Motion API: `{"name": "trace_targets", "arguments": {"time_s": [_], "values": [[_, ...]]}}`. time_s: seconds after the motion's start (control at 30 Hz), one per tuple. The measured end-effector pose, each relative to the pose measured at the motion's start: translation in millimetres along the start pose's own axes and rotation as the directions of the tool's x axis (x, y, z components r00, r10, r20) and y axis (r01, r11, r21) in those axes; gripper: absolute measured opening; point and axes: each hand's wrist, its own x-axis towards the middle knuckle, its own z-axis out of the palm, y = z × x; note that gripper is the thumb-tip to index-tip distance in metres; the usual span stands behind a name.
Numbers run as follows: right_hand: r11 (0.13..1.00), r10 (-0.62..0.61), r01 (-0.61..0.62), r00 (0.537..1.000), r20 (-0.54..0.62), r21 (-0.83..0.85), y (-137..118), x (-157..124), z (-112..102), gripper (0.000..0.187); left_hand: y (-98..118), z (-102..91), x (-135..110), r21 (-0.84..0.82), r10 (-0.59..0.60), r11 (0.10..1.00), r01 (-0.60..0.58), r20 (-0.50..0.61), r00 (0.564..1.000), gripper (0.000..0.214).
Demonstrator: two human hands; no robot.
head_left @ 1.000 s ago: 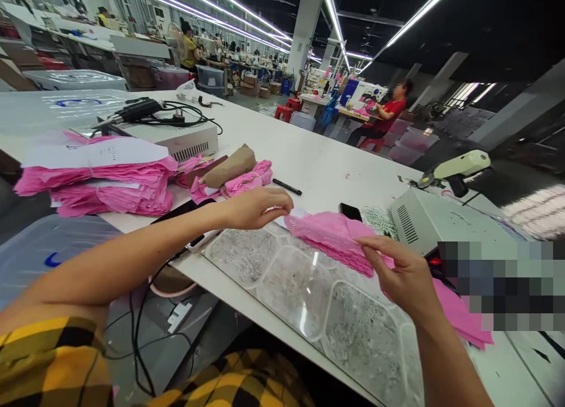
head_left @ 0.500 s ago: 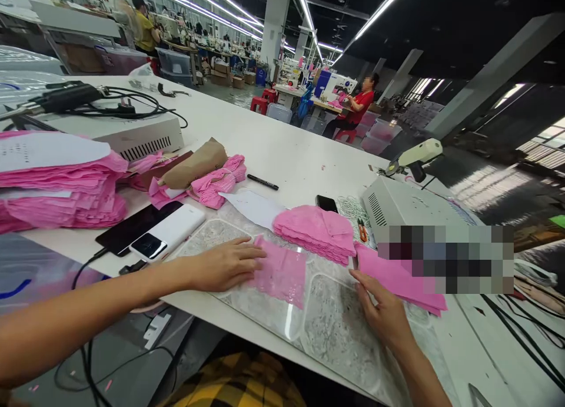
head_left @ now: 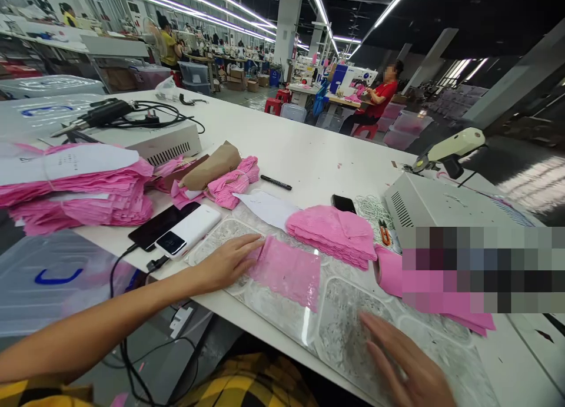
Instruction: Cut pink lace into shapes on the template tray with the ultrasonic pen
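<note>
A thin, see-through pink sheet (head_left: 286, 271) lies flat on a clear, marble-patterned mat (head_left: 348, 318). My left hand (head_left: 232, 261) rests at its left edge, fingers stretched out over the corner. Over the right part of the mat is my right hand (head_left: 404, 360), its fingers extended and apart with nothing in them. Just behind the sheet sits a stack of curved pink fabric pieces (head_left: 331, 233). Folded pink fabric (head_left: 391, 271) lies to the right, partly hidden by a blurred block. A white paper pattern piece (head_left: 267, 209) lies behind the sheet.
At left are bundled pink fabric stacks (head_left: 88, 189), a white power bank (head_left: 194, 227) and a dark phone (head_left: 154, 230). A black pen (head_left: 276, 182), another phone (head_left: 343, 204), orange-handled snips (head_left: 385, 233) and a grey machine box (head_left: 441, 204) stand or lie farther back.
My right hand has moved nearer to me, away from the folded pink fabric. My left hand stays on the sheet's left edge. The view has turned a little to the left.
</note>
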Motion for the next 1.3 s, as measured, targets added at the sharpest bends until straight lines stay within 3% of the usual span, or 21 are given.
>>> {"name": "trace_targets", "arguments": {"time_s": [0.1,0.2,0.3,0.4,0.47,0.57,0.7,0.83,1.0,1.3], "values": [[0.986,-0.165,0.165,0.985,0.054,-0.003,-25.0,54.9,38.2,0.051,-0.7,1.1,-4.7,0.033,0.005,0.999,-0.008,0.087,0.996,0.045],[0.974,-0.226,0.227,0.97,0.094,0.001,-39.8,66.1,59.6,0.045,-3.8,0.2,-15.1,0.123,0.005,0.992,-0.03,0.197,0.98,0.044],[0.977,-0.215,0.215,0.974,0.064,0.01,-40.0,53.0,56.1,0.041,-7.4,-2.9,-26.4,0.175,0.004,0.984,-0.04,0.201,0.98,0.041],[0.993,-0.112,0.111,0.993,0.024,0.045,-28.7,53.3,44.1,0.034,-7.0,-7.2,-25.3,0.172,0.031,0.983,-0.06,0.166,0.986,0.037],[0.996,0.042,-0.039,0.999,-0.025,0.085,-13.2,68.3,39.5,0.028,-3.6,-9.3,-12.3,0.15,0.067,0.985,-0.088,0.134,0.989,0.033],[0.963,0.249,-0.237,0.964,-0.092,0.127,21.0,104.2,38.7,0.027,3.9,-7.7,24.7,0.096,0.149,0.983,-0.157,0.088,0.985,0.028],[0.945,0.328,-0.321,0.929,-0.169,0.071,63.3,150.1,41.1,0.028,9.5,5.6,86.7,0.032,0.152,0.987,-0.155,0.086,0.985,0.025],[0.93,0.364,-0.369,0.91,-0.198,0.014,84.5,174.7,41.5,0.031,9.5,24.4,130.8,0.035,0.135,0.99,-0.139,0.079,0.988,0.027],[0.91,0.411,-0.415,0.897,-0.161,0.009,97.4,186.0,36.3,0.026,8.3,39.5,148.0,0.024,0.119,0.992,-0.122,0.112,0.987,0.02],[0.894,0.448,-0.448,0.893,-0.04,0.005,97.2,197.9,42.1,0.025,10.0,38.7,154.1,0.003,0.1,0.995,-0.102,0.145,0.984,0.019]]}}
